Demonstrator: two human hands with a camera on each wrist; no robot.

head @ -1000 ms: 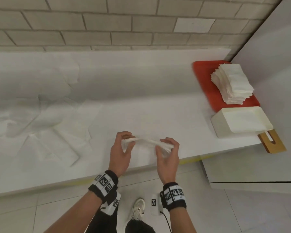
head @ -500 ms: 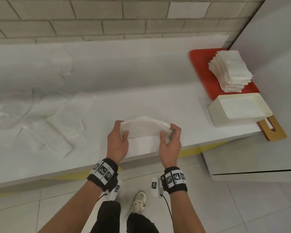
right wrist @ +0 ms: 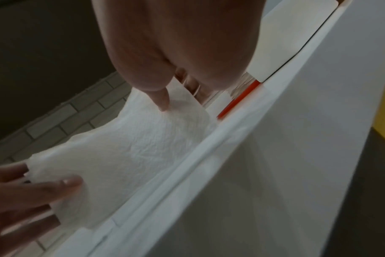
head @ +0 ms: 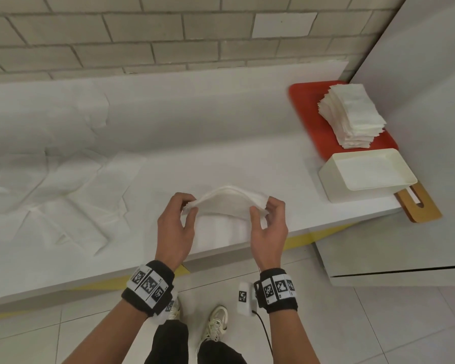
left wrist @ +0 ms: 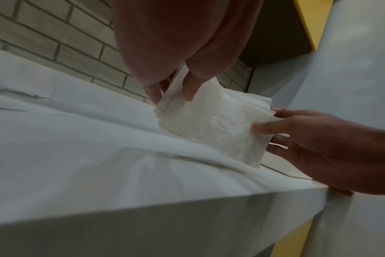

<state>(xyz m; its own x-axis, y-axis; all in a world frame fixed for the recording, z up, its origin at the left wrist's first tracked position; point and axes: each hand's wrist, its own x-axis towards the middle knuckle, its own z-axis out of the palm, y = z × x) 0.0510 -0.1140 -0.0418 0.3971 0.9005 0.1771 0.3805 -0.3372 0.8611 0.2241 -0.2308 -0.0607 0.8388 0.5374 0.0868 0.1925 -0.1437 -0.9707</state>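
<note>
White counter (head: 247, 158) below a grey brick wall: crumpled, unfolded paper sheets (head: 63, 193) lie at the left, apparently yet to be folded. At centre, the left hand (head: 174, 227) and right hand (head: 269, 227) each pinch one end of a folded paper napkin (head: 226, 203), bowed just above the counter's near edge. Well to the right, a stack of folded napkins (head: 352, 116) sits on a red tray (head: 310, 111), behind a white box (head: 352, 190) on a wooden board (head: 420, 206). The path there looks clear.

Head view: high above white counter (head: 247, 158), facing forward and down. Wrist views: low, close at that counter's front edge, angled upward. All three share folded napkin (left wrist: 213, 125).
</note>
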